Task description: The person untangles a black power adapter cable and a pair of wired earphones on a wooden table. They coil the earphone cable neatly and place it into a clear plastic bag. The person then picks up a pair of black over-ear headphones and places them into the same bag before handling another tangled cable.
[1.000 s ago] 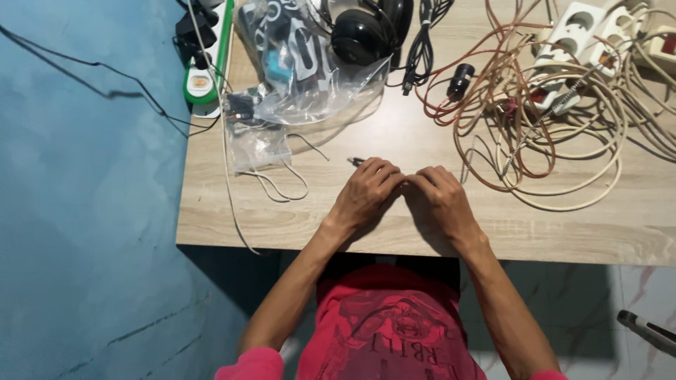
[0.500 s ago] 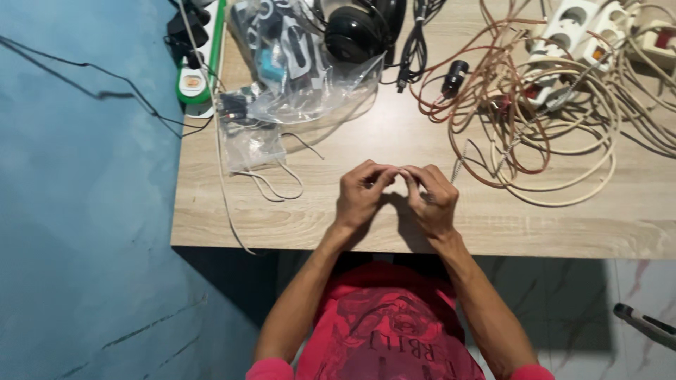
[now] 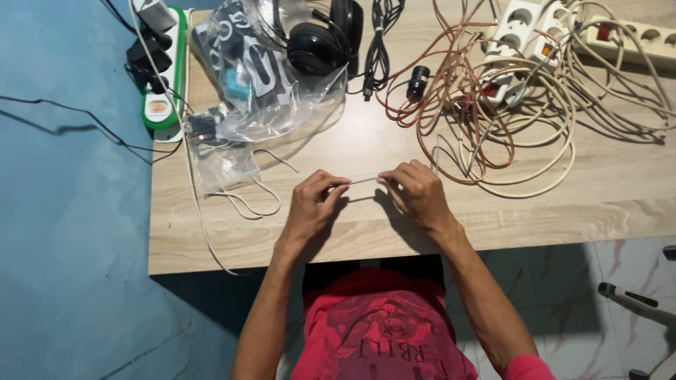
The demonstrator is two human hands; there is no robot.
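My left hand [image 3: 315,204] and my right hand [image 3: 415,191] hover just above the wooden table [image 3: 535,211] near its front edge. Between their fingertips stretches a short length of thin pale cable [image 3: 363,181], pinched at each end. The cable runs on from my right hand toward the tangle of cream and brown cords [image 3: 507,119] at the right. Both hands are closed on the cable, a hand's width apart.
A clear plastic bag [image 3: 271,77] with small items lies at the back left, black headphones [image 3: 320,39] behind it. A green and white power strip [image 3: 160,77] sits at the left edge, white power strips [image 3: 528,24] at the back right. A thin white cord [image 3: 246,200] loops left of my hands.
My hands have drawn apart from touching each other, and the thin cable is now stretched taut between them. The view has shifted so the table's contents sit further left.
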